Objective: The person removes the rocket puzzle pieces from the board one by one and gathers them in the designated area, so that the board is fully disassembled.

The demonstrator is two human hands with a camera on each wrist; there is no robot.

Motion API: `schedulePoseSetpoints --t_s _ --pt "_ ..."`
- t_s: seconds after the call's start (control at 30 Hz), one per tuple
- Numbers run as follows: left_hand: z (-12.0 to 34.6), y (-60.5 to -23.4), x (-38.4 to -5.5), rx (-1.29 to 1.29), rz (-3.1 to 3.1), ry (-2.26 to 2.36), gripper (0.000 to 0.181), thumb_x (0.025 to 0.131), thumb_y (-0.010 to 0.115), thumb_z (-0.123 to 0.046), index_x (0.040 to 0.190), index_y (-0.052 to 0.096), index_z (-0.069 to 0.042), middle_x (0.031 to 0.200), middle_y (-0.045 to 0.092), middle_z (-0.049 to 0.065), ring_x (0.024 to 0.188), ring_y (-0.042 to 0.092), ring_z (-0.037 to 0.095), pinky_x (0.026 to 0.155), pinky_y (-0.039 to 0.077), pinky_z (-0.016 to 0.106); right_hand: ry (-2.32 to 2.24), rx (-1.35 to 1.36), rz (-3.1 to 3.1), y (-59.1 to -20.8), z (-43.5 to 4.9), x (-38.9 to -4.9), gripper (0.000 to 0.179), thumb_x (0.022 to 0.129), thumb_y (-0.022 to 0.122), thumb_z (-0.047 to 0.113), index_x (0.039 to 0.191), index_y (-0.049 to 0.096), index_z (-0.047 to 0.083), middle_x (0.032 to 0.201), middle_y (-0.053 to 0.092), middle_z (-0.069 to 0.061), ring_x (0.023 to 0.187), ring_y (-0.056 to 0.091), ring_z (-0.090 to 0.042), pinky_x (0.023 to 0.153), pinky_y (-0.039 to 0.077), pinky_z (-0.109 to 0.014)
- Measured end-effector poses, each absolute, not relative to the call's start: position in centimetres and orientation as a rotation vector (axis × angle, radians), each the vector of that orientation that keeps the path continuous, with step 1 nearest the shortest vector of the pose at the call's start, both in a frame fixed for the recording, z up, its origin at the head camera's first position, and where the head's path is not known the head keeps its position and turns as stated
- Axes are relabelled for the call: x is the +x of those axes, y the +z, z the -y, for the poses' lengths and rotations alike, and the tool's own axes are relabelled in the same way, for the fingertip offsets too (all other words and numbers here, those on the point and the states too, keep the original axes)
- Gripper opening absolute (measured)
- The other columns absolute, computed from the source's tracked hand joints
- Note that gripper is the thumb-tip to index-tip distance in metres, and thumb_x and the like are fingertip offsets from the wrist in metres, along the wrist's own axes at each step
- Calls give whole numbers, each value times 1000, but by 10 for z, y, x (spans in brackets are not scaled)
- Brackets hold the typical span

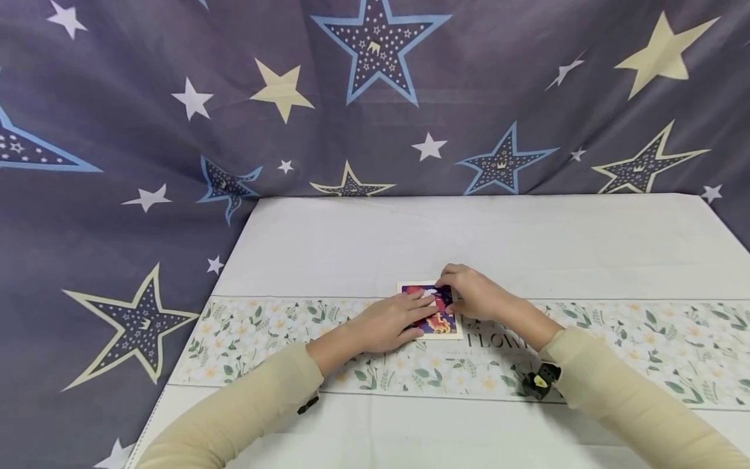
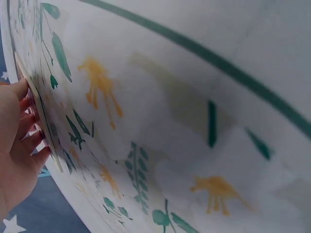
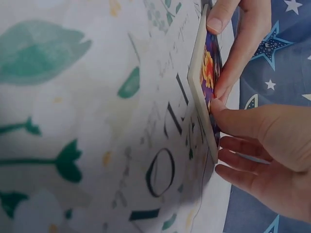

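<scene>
A small flat picture board (image 1: 439, 327) with a cream border and a purple, red and orange picture lies on the table. My left hand (image 1: 391, 320) rests across its left part, fingers extended over the picture. In the left wrist view, the fingers of that hand (image 2: 17, 150) lie along the board's edge (image 2: 43, 116). At the upper right corner, my right hand (image 1: 476, 292) holds the board between thumb and curled fingers. The right wrist view has this hand's thumb (image 3: 231, 119) on the picture and the other fingers at the board's edge. Both hands cover much of the picture.
A white tablecloth (image 1: 328, 241) with a floral band (image 1: 644, 345) and printed lettering covers the table. Behind and to the left hangs a dark curtain (image 1: 146, 234) with stars. A black device (image 1: 540, 381) is strapped at the right wrist, another dark one (image 1: 308, 404) at the left.
</scene>
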State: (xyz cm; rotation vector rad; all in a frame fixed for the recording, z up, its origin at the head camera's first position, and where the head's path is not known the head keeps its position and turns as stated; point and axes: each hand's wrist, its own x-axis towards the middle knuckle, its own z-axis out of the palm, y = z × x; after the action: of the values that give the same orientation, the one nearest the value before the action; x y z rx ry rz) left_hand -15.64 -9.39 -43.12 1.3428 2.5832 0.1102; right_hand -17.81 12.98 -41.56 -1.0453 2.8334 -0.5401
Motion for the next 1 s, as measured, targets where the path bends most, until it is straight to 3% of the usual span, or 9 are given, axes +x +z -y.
schedulePoseSetpoints --t_s 0.47,1.0 --pt "93 -431 -157 1379 -2617 116 53 101 45 -41 149 37 -20 156 35 0 147 29 19 119 32 35 -508 -861 -2865 -410 -121 -174 38 74 82 7 109 69 -1 108 65 -12 107 62 -31 96 53 -42" --pt "89 -428 -157 1337 -2611 158 53 99 49 -41 148 40 -21 155 38 -1 146 33 18 116 37 36 -522 -720 -2886 -407 -118 -180 37 65 88 9 97 73 -1 95 68 -11 91 66 -25 86 56 -38"
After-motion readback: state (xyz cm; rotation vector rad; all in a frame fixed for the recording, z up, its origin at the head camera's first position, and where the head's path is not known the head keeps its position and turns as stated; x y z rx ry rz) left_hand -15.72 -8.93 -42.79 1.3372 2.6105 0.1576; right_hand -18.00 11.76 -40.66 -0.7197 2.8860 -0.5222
